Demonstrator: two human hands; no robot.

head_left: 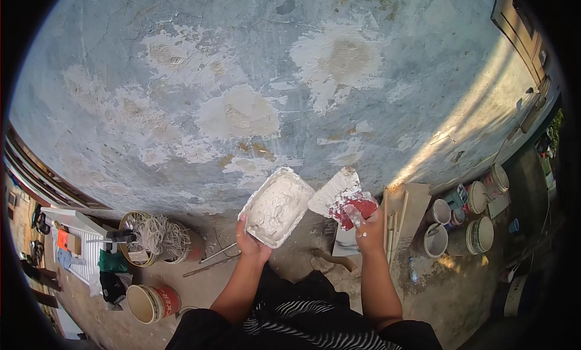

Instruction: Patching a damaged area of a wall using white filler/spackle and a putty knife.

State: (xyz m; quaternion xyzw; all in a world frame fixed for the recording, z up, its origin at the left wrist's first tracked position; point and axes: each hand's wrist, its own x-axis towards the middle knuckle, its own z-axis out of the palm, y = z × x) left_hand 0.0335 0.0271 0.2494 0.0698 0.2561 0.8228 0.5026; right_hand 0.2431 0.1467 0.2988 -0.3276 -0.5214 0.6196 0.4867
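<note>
My left hand [251, 244] grips the lower left edge of a white rectangular tray [289, 236], which is loaded with off-white wall filler [279, 206]. In my right hand [367, 230] is a putty knife [339, 191] with a red handle, its broad blade smeared with filler and pointing up and left. The blade's left corner is close to the tray's right rim. White filler also sticks to the handle and to my right fingers. Ahead stands a worn blue-grey wall [200, 23] with several rough pale patches [239, 114] on it.
Several paint buckets [434, 241] stand at the right, beside a board [407, 198] and thin sticks leaning on the wall. At the left are a bucket of tangled rope [158, 235], a red-and-white bucket [148, 303] and a white crate [72, 229]. A pole [218, 253] lies on the floor.
</note>
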